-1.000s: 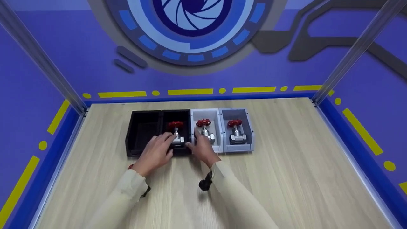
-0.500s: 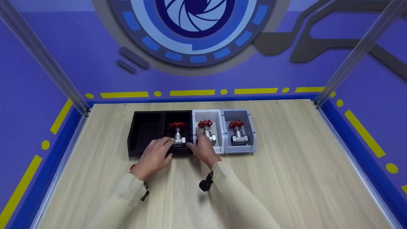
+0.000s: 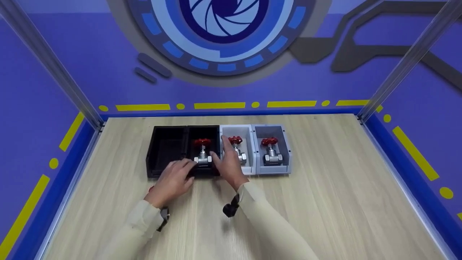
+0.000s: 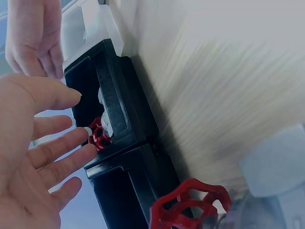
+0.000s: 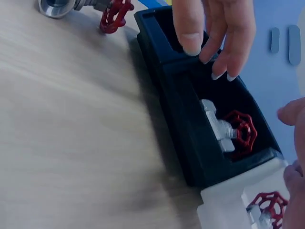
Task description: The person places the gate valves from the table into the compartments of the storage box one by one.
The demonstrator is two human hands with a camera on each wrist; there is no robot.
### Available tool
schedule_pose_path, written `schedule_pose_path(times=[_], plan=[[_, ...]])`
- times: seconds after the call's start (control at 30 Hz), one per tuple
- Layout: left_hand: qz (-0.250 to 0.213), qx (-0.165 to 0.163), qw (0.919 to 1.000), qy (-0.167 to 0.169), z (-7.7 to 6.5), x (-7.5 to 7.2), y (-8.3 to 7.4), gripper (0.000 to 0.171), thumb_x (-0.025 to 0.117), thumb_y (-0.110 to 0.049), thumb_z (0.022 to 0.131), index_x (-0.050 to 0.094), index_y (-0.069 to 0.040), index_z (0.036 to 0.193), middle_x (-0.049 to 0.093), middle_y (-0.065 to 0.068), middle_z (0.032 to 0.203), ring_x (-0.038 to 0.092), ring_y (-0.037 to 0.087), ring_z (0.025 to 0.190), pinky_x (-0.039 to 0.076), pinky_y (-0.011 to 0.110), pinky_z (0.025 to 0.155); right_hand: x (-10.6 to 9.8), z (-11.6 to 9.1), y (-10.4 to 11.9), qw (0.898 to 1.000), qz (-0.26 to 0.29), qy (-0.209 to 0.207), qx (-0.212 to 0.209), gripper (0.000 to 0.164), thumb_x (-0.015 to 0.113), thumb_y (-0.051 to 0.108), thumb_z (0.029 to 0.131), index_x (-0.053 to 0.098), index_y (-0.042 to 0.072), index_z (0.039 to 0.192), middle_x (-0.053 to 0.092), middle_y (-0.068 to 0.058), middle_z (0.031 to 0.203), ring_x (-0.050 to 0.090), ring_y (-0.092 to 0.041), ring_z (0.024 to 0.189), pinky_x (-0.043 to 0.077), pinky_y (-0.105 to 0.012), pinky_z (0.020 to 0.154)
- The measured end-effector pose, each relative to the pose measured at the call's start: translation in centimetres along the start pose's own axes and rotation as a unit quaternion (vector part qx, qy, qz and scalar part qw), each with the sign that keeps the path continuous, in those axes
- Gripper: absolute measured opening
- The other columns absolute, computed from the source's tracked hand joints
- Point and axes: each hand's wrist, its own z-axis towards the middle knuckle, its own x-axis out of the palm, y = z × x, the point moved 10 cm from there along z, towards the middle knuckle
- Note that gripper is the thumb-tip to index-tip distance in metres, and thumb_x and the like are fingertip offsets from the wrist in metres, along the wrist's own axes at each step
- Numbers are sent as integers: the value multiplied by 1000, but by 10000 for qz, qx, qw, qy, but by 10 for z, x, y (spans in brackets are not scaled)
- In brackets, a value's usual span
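A gate valve with a red handwheel (image 3: pixel 203 159) stands in the right-hand black bin (image 5: pixel 174 124). My left hand (image 3: pixel 171 182) is at this bin's front edge, its fingers loosely bent and apart from the valve in the left wrist view. My right hand (image 3: pixel 230 164) hovers over the left side of the white bin (image 3: pixel 249 169), thumb and fingers spread, holding nothing. It partly hides a second valve (image 3: pixel 242 158) there. A third valve (image 3: pixel 273 159) stands in the grey bin (image 3: pixel 272 169). Another valve (image 4: pixel 190 205) lies on the table near my left wrist, mostly hidden in the head view.
The left-hand black bin (image 3: pixel 153 151) ends the row, and all the bins stand side by side. Wooden tabletop (image 3: pixel 343 187) extends in front and to both sides. Blue printed panels (image 3: pixel 119 86) enclose the back and sides.
My left hand has drawn back a little from the valve in the black bin. The right hand's fingers have lifted and spread. The whole head view has shifted slightly.
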Motion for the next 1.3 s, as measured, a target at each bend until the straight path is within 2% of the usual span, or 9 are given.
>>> schedule_pose_path(times=[0.13,0.4,0.53,0.77,1.03,1.3], plan=[[29,-84,9999,73,-4,0,2,47,68,-21,87,58,-6,130,60,12,129,57,32,118,41,48,106,1,-1,12,9998,34,-79,-167,68,65,25,92,34,4,148,40,-15,152,40,-29,139,34,-41,115],[93,-264,9993,236,-12,-2,6,48,67,-23,88,57,-7,132,59,13,131,54,33,124,35,50,111,10,-2,28,9997,150,49,-191,68,67,26,90,37,4,147,43,-14,150,44,-29,136,37,-40,113],[115,-253,9994,188,-17,-4,7,46,67,-22,89,58,-6,130,60,13,129,54,34,123,37,50,110,18,-4,28,9992,253,295,-29,69,66,27,91,35,6,149,43,-13,150,43,-26,137,36,-38,114],[157,-217,9996,108,-22,-7,9,46,69,-22,87,60,-5,128,62,12,125,57,32,119,38,50,109,27,-5,28,9986,351,389,40,68,66,28,91,37,5,147,51,-15,143,56,-28,124,47,-37,104],[201,-255,9994,73,-33,-12,15,45,70,-22,87,60,-5,127,62,13,123,58,33,116,39,50,108,40,-4,28,9985,137,518,67,69,68,28,90,38,3,146,49,-16,145,49,-27,133,41,-38,110],[122,-373,9989,239,-44,-8,20,49,71,-26,87,59,-6,129,60,14,128,54,32,122,39,52,107,53,-6,26,9958,419,786,201,69,66,25,90,35,0,147,52,-17,142,52,-28,129,42,-39,109]])
